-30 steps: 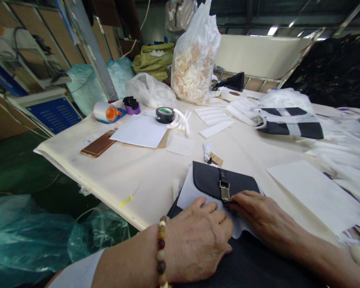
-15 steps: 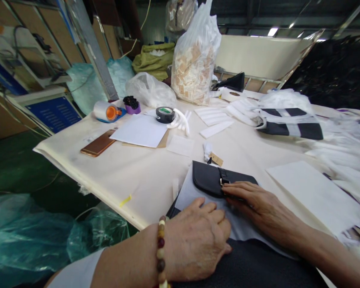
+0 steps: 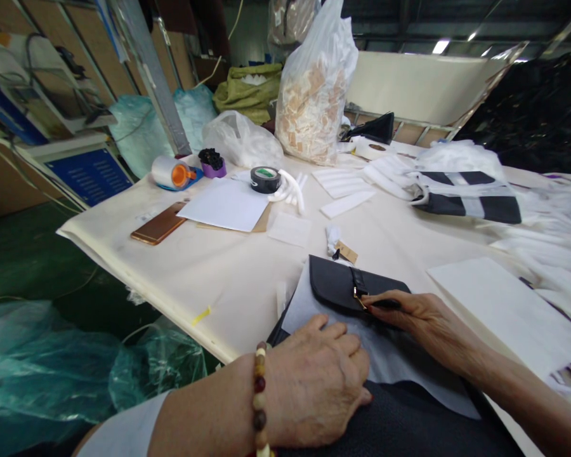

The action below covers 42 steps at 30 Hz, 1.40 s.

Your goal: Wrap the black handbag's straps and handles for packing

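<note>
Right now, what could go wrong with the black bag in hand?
The black strap might slip from the right hand. The gold buckle, at the edge of the black flap, could scratch it. The pale sheet may crease under the left hand.

Soft light whitens the tabletop (image 3: 238, 270) beneath a dim roof (image 3: 518, 28), edges stretched.

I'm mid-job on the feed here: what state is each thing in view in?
Black flap: lying down over the pale sheet
Pale sheet: spread out, lower edge wavy
Buckle: partly covered; cannot tell whether fastened
Left hand: palm down, fingers bent
Right hand: fingertips at the buckle, exact grip unclear
Phone: lying flat
Black tape roll: lying flat
Scrap-filled plastic bag: standing upright
</note>
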Each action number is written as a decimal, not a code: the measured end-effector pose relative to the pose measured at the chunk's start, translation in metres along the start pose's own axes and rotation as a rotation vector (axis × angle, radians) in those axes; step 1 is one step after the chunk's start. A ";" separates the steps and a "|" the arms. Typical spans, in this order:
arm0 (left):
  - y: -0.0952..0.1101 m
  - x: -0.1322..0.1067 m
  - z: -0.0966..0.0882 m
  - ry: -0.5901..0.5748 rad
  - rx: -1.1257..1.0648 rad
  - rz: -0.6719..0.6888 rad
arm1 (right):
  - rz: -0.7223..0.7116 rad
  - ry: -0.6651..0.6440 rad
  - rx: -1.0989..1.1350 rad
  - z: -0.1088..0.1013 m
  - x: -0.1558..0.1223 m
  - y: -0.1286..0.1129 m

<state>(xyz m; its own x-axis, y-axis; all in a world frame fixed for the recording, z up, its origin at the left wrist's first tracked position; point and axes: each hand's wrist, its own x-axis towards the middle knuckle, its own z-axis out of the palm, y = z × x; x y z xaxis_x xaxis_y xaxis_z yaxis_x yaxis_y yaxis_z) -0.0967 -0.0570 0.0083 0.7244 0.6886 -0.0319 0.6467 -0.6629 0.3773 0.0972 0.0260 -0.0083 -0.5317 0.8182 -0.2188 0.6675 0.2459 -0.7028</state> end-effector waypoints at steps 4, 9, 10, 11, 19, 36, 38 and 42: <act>0.000 0.000 0.001 -0.007 0.003 -0.016 | -0.036 0.011 -0.090 0.004 -0.002 0.001; -0.003 0.001 0.005 -0.021 -0.010 -0.006 | -0.282 -0.005 -0.328 0.015 -0.004 -0.001; -0.003 0.001 0.005 -0.021 -0.010 -0.006 | -0.319 -0.013 -0.372 0.017 -0.004 -0.001; -0.004 0.001 0.005 -0.019 -0.009 -0.009 | -0.347 -0.017 -0.410 0.019 -0.004 -0.002; -0.002 -0.001 0.002 -0.063 -0.055 -0.031 | -0.359 -0.086 -0.473 0.023 -0.008 0.000; -0.006 -0.001 0.005 -0.107 -0.120 -0.005 | -0.298 -0.129 -0.488 0.019 -0.015 -0.011; -0.007 -0.002 -0.002 -0.109 -0.151 0.009 | -0.276 -0.147 -0.468 0.012 -0.020 -0.015; -0.012 -0.015 -0.018 0.004 -0.303 -0.081 | -0.236 -0.096 -0.380 -0.003 -0.039 -0.014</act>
<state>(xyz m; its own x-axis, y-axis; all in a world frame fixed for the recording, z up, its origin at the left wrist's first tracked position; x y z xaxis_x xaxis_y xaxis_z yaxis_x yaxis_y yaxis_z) -0.1198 -0.0537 0.0207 0.6724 0.7369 -0.0694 0.6010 -0.4888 0.6324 0.1104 -0.0082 0.0121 -0.7261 0.6695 -0.1570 0.6568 0.6077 -0.4464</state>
